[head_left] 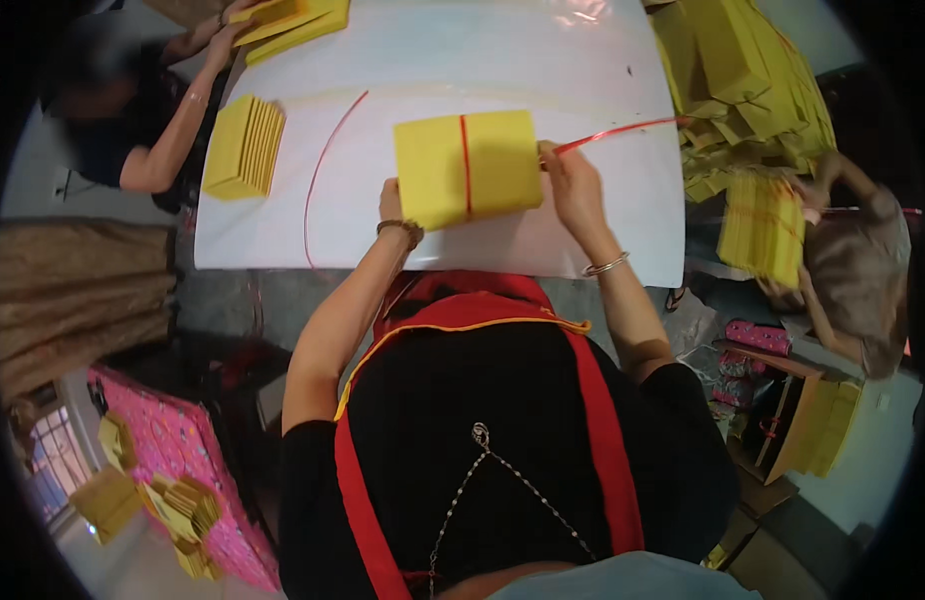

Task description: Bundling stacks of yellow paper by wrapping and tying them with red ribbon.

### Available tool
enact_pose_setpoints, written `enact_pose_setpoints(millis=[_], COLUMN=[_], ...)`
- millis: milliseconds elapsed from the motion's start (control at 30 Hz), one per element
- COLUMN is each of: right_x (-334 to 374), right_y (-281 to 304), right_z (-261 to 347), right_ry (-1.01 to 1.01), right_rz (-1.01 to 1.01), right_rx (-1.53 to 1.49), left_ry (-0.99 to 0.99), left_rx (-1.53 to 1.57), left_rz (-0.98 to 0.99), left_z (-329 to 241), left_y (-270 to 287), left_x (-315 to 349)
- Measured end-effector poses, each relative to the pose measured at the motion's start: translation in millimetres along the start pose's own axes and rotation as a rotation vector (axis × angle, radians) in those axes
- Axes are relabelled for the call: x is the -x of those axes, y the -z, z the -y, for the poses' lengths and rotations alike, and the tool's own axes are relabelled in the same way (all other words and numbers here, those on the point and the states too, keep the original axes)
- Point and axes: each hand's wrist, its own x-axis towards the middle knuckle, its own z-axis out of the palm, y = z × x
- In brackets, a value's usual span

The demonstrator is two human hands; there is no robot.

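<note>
A yellow rectangular bundle (433, 165), seemingly folded paper, is tilted up above the white table in front of me. A red strip (467, 165) runs down its middle. My left hand (391, 203) grips its lower left side, with most fingers hidden behind it. At the bundle's right edge, my right hand (573, 190) pinches a red plastic strip (623, 129), whose loose end stretches off toward the table's right side. Its fingertips are partly hidden by the bundle.
On the white table (333, 235) lie another red strip (317, 180) and a yellow stack (245, 148). A co-worker's hands (223, 35) handle yellow pieces at the far left. Yellow bundles (723, 60) pile up at right, where another person (863, 250) holds one.
</note>
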Motion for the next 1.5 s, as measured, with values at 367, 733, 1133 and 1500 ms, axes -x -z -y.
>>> enact_pose_setpoints(millis=[367, 733, 1133, 1500], right_x=[-30.6, -46.6, -42.4, -63.2], right_y=[5.1, -45.0, -47.4, -84.0], right_z=[19.8, 14.5, 38.8, 54.7], right_ry=[0.418, 0.166, 0.085, 0.498], right_rz=[0.184, 0.501, 0.626, 0.780], right_rx=[0.106, -0.181, -0.208, -0.061], left_ry=[-0.027, 0.127, 0.222, 0.096], left_rx=[-1.222, -1.103, -1.116, -0.912], left_rz=[0.068, 0.323, 0.526, 0.654], left_z=[-48.4, -179.8, -207.5, -240.1], left_y=[-40.2, -82.9, -114.6, -75.3], left_x=[22.2, 42.4, 58.7, 53.0])
